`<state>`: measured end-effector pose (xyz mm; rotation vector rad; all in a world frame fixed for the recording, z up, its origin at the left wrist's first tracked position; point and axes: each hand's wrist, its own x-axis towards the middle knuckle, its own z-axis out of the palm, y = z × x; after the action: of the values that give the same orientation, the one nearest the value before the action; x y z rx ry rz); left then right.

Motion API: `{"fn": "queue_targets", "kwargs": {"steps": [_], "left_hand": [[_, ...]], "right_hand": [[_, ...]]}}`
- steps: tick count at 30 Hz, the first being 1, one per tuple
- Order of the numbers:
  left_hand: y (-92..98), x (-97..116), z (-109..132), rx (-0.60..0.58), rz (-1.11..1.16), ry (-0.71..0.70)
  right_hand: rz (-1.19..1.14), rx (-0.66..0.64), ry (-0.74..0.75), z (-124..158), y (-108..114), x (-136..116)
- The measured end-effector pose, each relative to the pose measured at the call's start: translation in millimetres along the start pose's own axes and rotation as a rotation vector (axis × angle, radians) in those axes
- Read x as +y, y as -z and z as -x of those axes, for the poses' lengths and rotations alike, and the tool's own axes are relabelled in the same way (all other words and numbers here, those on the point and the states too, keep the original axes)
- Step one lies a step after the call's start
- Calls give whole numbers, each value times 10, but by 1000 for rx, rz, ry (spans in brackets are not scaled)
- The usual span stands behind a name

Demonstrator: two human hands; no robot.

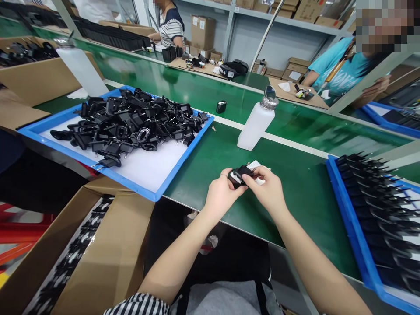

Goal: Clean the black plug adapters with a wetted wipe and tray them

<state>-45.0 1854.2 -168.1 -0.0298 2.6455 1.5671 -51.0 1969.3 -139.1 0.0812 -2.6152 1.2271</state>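
Two cardboard boxes are set at the far left: the upper box [42, 85] is filled with black parts [24, 54], and the lower box [108, 253] is packed with dark pieces [78, 253] whose shape cannot be made out. One white bottle [77, 65] is stood beside the upper box. Next, one blue tray [157, 191] is heaped with black adapters [131, 120], too overlapped to be counted. One small black block [221, 106] is placed beyond it on the green table [302, 179]. One black plug [243, 171] is grasped by the left hand [219, 194] and the right hand [268, 188] together, over the table's near edge. A second white bottle [255, 127] is stood beyond them. At the far right, a second blue tray [352, 225] is lined with black pronged pieces [382, 218].
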Motion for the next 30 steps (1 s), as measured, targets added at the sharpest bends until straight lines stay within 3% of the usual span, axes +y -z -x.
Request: {"fn": "queue_targets", "kwargs": {"steps": [7,23,27,30], "left_hand": [[-19,0,8,17,-11,-11],[13,24,40,-23,-97,-19],[233,20,-40,-61,-268,-160],[422,33,-208,-252,-272,-363]], "right_hand": [[133,-52,101,17,-60,23],[189,-70,149,13,-55,61],[232,-88,148,4,-41,55],[289,-131,158,-7,-12,38]]}}
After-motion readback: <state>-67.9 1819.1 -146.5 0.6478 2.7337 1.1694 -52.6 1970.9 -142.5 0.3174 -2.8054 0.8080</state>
